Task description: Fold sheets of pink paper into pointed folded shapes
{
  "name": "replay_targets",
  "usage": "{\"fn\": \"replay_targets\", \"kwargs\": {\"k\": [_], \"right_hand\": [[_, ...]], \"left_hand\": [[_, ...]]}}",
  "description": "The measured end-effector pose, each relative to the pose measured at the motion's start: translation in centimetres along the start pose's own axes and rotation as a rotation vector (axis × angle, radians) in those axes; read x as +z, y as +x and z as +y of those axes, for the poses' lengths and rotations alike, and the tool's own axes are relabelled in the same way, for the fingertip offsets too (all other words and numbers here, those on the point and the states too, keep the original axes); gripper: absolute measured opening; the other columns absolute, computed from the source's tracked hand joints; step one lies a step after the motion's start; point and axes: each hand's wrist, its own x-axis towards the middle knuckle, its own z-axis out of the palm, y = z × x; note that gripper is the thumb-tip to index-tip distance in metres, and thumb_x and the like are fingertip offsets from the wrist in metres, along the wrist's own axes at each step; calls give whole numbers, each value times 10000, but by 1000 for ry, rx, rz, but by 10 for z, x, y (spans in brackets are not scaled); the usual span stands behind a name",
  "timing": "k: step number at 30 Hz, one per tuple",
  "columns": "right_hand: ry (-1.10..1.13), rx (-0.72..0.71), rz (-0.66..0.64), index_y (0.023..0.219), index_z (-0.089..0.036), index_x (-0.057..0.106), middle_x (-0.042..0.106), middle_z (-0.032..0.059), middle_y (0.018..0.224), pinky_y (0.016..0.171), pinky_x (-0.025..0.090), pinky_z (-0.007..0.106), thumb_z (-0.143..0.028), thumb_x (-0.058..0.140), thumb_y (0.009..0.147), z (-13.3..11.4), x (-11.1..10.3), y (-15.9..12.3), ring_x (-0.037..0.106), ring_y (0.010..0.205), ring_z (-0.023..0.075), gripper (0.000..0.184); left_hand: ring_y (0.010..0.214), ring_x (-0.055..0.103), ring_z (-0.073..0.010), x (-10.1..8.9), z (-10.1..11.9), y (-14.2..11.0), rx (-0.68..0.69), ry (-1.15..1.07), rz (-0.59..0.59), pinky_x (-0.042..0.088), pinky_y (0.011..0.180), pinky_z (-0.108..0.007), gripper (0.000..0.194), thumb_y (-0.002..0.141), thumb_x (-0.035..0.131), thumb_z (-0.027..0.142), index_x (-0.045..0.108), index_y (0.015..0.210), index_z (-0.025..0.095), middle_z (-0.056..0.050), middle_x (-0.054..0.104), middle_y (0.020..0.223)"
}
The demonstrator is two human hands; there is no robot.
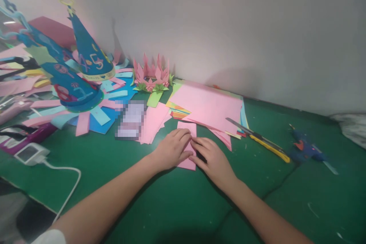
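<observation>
A narrow folded piece of pink paper (186, 164) lies flat on the green table in front of me. My left hand (174, 148) rests across its left side, fingers together and pressing it down. From the other side, my right hand (210, 156) has its thumb and fingertips on the paper's right edge, close to the left fingers. The fingertips hide the paper's middle. Just behind lies a stack of pink sheets (208, 101) with other colours underneath, and left of it more pink paper pieces (154, 120).
Right of the stack lies a yellow box cutter (268, 146), its blade extended, then a blue glue gun (309, 148) with a cord. A blurred phone (130, 120), a pink paper crown (151, 74), blue cone hats (88, 47) and a white charger (32, 154) with cable are at left.
</observation>
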Motion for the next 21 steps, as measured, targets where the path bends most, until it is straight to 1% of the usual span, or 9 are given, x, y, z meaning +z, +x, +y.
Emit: {"fn": "replay_targets", "kwargs": {"k": [3,8,12,17,21], "right_hand": [[11,6,2,1165,-196,603,618,122,1168,913,471,492,-379,501,901,-1,0,0,556,1078,279,337],[-11,-9,-8,1180,-169,593,610,133,1196,935,462,489,-380,494,904,0,1,0,545,1106,281,361],[-13,-21,-25,1193,-153,590,617,134,1193,949,462,468,-375,507,898,2,0,0,542,1118,273,378],[-20,-37,-16,1203,-169,590,621,121,1198,938,473,476,-366,496,905,3,0,0,553,1108,270,369],[-12,-36,-27,1228,-180,577,625,99,1203,952,469,464,-344,522,895,3,0,-1,542,1122,266,375]], "left_hand": [[1153,474,-278,0,1,0,-1,29,-20,383,1015,-421,379,848,556,320,485,1157,112,-156,516,1216],[1196,448,-295,6,0,-2,-35,84,-27,350,1043,-428,470,866,524,360,445,1232,76,-184,490,1266],[1266,396,-301,7,0,-3,-24,136,-46,313,1077,-424,514,889,481,366,415,1277,34,-216,434,1348],[1337,295,-336,8,0,-4,-24,219,-43,264,1100,-476,521,903,445,402,431,1274,37,-212,384,1405],[1345,294,-312,7,-2,-5,-17,229,-45,269,1108,-455,519,911,431,412,434,1274,41,-203,398,1400]]}}
